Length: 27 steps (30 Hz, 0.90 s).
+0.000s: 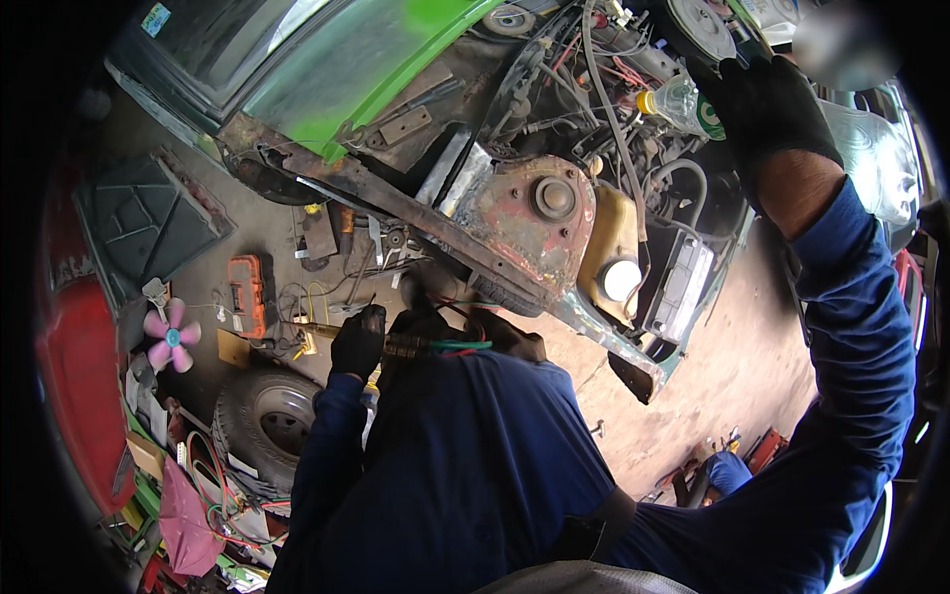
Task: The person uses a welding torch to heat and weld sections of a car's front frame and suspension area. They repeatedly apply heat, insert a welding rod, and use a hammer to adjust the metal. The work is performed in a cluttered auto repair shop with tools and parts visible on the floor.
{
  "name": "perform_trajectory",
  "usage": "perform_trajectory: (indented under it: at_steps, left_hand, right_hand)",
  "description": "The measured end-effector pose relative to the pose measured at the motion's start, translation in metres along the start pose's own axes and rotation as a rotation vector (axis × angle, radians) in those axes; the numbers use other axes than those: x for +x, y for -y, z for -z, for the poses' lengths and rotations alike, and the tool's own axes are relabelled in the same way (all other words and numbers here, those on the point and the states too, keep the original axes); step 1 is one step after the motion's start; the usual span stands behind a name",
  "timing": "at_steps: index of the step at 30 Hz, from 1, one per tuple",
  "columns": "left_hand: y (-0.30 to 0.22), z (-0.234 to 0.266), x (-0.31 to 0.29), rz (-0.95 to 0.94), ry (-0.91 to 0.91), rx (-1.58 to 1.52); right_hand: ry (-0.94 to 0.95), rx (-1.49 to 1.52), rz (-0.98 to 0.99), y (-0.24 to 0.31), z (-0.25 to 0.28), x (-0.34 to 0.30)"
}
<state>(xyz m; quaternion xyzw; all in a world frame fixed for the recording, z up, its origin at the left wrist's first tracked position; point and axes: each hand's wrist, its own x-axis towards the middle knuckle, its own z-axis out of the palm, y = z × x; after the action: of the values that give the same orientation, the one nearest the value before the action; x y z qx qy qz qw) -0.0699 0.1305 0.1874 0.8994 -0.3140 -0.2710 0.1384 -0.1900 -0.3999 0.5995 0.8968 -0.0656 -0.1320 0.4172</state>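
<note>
In a black glove, my right hand (777,114) reaches out over the engine bay at upper right. It is closed round a clear plastic bottle (680,105) with a yellow cap and a green label. The bottle lies tilted, cap toward the engine parts; my glove covers its middle. My left hand (358,342), also gloved in black, is low in front of my body. Its fingers are closed on a brass gas torch (404,345), whose tip points left. Green and red hoses (460,346) run from the torch's right end. Part of the torch is hidden behind the glove.
A stripped car body with a green fender (336,89) fills the top. A white-capped tank (606,252) and a battery (680,287) sit by the engine. Leftward are an orange case (247,295), a pink-bladed fan (172,337), a tyre (233,411) and loose hoses.
</note>
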Motion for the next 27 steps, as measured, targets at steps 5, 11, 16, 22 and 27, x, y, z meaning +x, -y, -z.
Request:
perform_trajectory:
  at_steps: [5, 11, 16, 22, 27]
  left_hand:
    - [0.006, 0.004, 0.007, -0.018, 0.024, 0.026]
    - [-0.002, 0.023, 0.011, -0.005, 0.034, 0.041]
    - [-0.013, 0.036, 0.014, 0.079, 0.055, -0.002]
    - [-0.008, 0.032, 0.015, 0.093, 0.038, -0.015]
    - [-0.006, 0.032, 0.02, 0.134, 0.077, 0.057]
  right_hand:
    - [0.109, -0.035, -0.051, 0.008, 0.001, 0.006]
    - [0.105, -0.131, -0.027, 0.012, 0.021, 0.011]
    - [0.264, -0.167, -0.082, 0.018, 0.04, 0.011]
    - [0.331, -0.15, -0.018, 0.012, 0.044, 0.007]
    - [0.319, -0.112, 0.005, 0.007, 0.046, 0.0]
